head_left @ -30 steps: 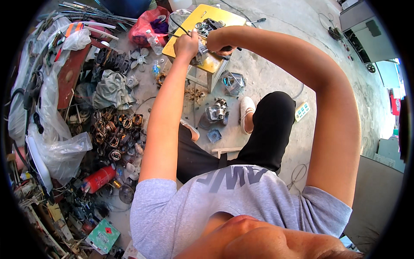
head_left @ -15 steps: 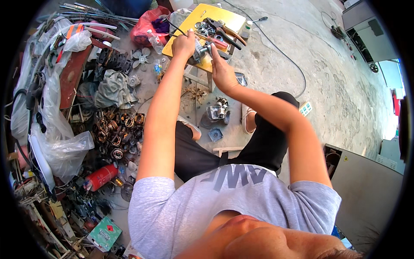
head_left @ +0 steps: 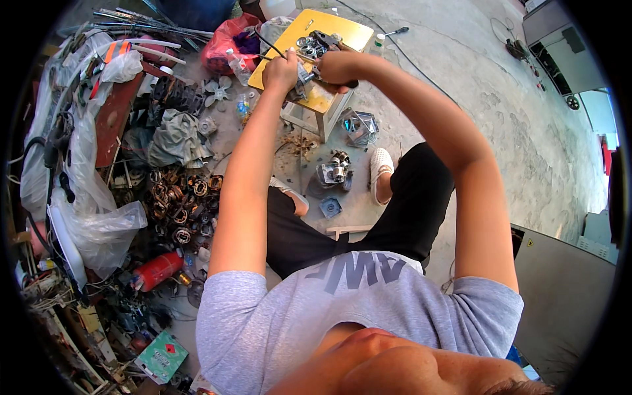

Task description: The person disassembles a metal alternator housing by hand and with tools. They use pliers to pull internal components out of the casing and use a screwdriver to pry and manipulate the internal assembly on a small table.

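My left hand (head_left: 280, 71) is closed around a grey metal part (head_left: 301, 85) with a short shaft, held over the near edge of a yellow-topped stool (head_left: 352, 27). A black cable (head_left: 268, 42) runs up past that hand. My right hand (head_left: 337, 67) is closed beside the part, its back turned up. From under its palm shows the dark end of a tool (head_left: 353, 84) with a bit of red; the rest of the tool is hidden. Just beyond the hands, several metal rings (head_left: 307, 45) and dark pliers (head_left: 326, 37) lie on the stool.
A clear tray of metal pieces (head_left: 359, 125) and a clear container with a metal part (head_left: 334, 172) are on the floor between my feet and the stool. To the left are a fan blade (head_left: 218, 91), copper coils (head_left: 178, 204) and a red cylinder (head_left: 158, 270). Cabinets stand at right.
My right hand has turned over, from fingers pointing away to closed with its back up. The right elbow has swung outward and up. My left hand still holds the metal part in about the same place.
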### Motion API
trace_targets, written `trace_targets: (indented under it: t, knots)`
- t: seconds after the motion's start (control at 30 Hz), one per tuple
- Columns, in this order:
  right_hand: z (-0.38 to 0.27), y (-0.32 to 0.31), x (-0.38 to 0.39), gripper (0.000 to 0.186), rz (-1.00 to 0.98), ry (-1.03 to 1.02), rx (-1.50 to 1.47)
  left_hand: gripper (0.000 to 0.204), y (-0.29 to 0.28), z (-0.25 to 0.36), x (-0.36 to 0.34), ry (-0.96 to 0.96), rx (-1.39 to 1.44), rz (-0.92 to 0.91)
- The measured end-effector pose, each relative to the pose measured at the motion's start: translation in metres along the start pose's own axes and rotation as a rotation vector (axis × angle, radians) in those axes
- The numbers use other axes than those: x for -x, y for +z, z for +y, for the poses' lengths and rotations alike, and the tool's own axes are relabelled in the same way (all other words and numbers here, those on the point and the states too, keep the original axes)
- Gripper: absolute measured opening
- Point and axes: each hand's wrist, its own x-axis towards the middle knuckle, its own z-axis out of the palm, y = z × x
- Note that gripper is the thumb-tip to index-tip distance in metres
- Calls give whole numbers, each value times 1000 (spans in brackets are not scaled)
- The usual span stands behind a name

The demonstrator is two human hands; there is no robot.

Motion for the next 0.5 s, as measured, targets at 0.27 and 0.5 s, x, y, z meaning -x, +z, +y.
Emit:
trace_targets:
  t: [0.27, 0.5]
  knots:
    - [-13, 2, -15, 15, -42, 22, 111, 56, 6, 0, 0, 8, -59, 24]
    - [28, 139, -1, 67, 839, -93, -112, 58, 9, -1, -6, -9, -50, -15]
